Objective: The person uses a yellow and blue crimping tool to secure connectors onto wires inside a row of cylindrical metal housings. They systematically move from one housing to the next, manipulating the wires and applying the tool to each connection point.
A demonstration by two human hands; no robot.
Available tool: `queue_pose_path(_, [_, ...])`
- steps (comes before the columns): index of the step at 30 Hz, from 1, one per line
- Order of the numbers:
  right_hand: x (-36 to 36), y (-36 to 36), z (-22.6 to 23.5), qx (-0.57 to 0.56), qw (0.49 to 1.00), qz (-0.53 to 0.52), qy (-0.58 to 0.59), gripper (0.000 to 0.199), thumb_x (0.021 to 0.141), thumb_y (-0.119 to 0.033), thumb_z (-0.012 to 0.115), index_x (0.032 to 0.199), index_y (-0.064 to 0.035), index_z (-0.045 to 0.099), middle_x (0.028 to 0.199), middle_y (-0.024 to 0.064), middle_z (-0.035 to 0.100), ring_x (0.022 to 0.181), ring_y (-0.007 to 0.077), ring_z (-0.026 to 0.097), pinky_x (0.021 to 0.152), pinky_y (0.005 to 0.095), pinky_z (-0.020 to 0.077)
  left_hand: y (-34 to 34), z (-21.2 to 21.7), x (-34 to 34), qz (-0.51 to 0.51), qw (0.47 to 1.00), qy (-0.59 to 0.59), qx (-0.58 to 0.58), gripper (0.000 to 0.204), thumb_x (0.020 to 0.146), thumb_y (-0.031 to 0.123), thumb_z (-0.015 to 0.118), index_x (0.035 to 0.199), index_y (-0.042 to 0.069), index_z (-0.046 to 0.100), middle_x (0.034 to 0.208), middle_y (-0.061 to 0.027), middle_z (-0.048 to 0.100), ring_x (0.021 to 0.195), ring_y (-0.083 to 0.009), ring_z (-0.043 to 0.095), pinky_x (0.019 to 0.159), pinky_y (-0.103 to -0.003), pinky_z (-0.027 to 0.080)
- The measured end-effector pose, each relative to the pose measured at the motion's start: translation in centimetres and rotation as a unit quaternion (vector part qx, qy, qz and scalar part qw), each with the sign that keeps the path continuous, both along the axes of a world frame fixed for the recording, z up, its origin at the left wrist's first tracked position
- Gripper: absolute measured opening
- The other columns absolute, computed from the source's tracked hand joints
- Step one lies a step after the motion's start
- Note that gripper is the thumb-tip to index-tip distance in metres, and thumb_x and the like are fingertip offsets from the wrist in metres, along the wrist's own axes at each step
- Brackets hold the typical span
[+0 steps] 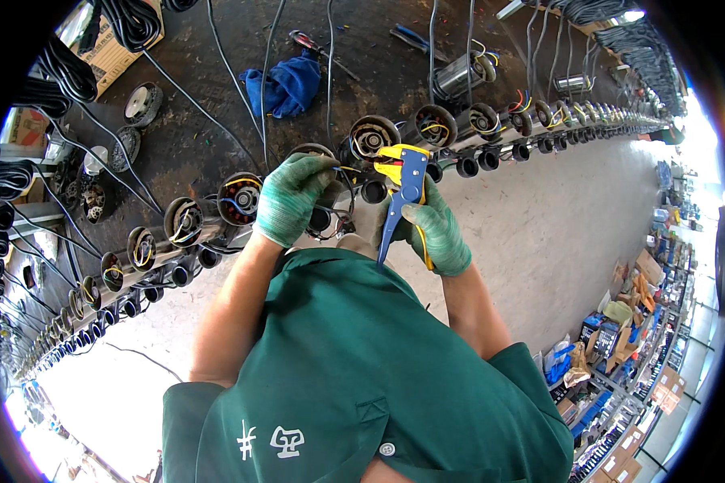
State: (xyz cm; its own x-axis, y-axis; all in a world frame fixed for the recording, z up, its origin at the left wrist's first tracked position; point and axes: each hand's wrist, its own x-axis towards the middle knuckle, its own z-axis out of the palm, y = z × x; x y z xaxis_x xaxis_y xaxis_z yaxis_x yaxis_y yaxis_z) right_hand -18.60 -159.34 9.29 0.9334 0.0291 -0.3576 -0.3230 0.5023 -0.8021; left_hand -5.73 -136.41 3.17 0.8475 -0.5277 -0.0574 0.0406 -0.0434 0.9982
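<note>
My left hand point(288, 200), in a green knit glove, is closed with thumb and fingertips pinched on a thin wire point(348, 168) whose yellowish end sticks out to the right. My right hand point(441, 232), gloved alike, grips the handles of a blue and yellow wire stripper point(412, 179). The stripper's yellow jaws point up and left, a short gap from the wire. Just behind the jaws lies a round metal motor housing point(373, 138) with its open end toward me. Another housing point(240, 198) with copper windings is left of my left hand, which partly covers one between them.
A long row of metal cylinders runs along the dark table's edge point(209, 141), with black cables trailing across it. Further back are a blue cloth point(286, 87), a screwdriver point(318, 50) and blue-handled pliers point(417, 40). Cable coils point(129, 22) hang at the left. Shelves and cartons point(620, 338) stand at right.
</note>
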Motion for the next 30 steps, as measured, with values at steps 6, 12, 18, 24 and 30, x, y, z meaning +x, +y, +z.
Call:
queue_pose_path(6, [0.4, 0.4, -2.1, -0.151, 0.988, 0.025, -0.035, 0.075, 0.099, -0.019, 0.067, 0.164, -0.0101, 0.032, 0.122, 0.0088, 0.065, 0.097, 0.0198, 0.073, 0.08, 0.0394, 0.0656, -0.9, 0.1, -0.8, 0.029, 0.994, 0.105, -0.025, 0.022, 0.1, 0.0, 0.071, 0.121, -0.002, 0.075, 0.107, -0.0087, 0.078, 0.092, -0.0153, 0.076, 0.083, -0.03, 0.062])
queue_pose_path(12, [1.1, 0.8, -1.0, -0.068, 0.996, 0.058, 0.009, 0.067, 0.1, -0.021, 0.069, 0.159, -0.0083, 0.04, 0.123, 0.0051, 0.064, 0.106, 0.0173, 0.067, 0.093, 0.0366, 0.059, -1.0, -1.0, -0.9, 0.015, 0.999, 0.032, -0.01, 0.022, 0.097, 0.001, 0.075, 0.118, -0.002, 0.076, 0.101, -0.0076, 0.079, 0.091, -0.0139, 0.075, 0.081, -0.03, 0.061])
queue_pose_path(18, [1.2, 0.2, -0.7, -0.054, 0.997, 0.055, 0.03, 0.075, 0.096, -0.032, 0.076, 0.157, -0.0064, 0.042, 0.119, 0.0061, 0.066, 0.106, 0.0163, 0.069, 0.085, 0.034, 0.0637, -1.1, -0.3, -0.8, 0.021, 0.995, 0.092, -0.036, 0.017, 0.095, 0.002, 0.077, 0.112, 0.001, 0.076, 0.1, -0.0079, 0.08, 0.091, -0.0135, 0.076, 0.081, -0.03, 0.061])
queue_pose_path(24, [1.7, 0.2, -0.1, -0.068, 0.992, 0.088, 0.059, 0.074, 0.095, -0.03, 0.076, 0.158, -0.0051, 0.044, 0.124, 0.0064, 0.067, 0.108, 0.0164, 0.067, 0.097, 0.0348, 0.0578, -0.7, -0.5, -0.4, 0.004, 0.999, 0.032, -0.009, 0.017, 0.094, 0.003, 0.079, 0.111, 0.001, 0.076, 0.096, -0.0082, 0.08, 0.088, -0.0136, 0.076, 0.079, -0.031, 0.062])
queue_pose_path(30, [2.0, -0.6, -0.2, -0.097, 0.985, 0.137, 0.044, 0.071, 0.096, -0.031, 0.074, 0.157, -0.0061, 0.047, 0.121, 0.0059, 0.067, 0.108, 0.0151, 0.066, 0.096, 0.033, 0.0564, 0.0, -0.4, 0.3, -0.041, 0.996, 0.076, -0.018, 0.017, 0.095, 0.002, 0.078, 0.111, -0.002, 0.076, 0.094, -0.0092, 0.079, 0.084, -0.0128, 0.076, 0.076, -0.03, 0.063])
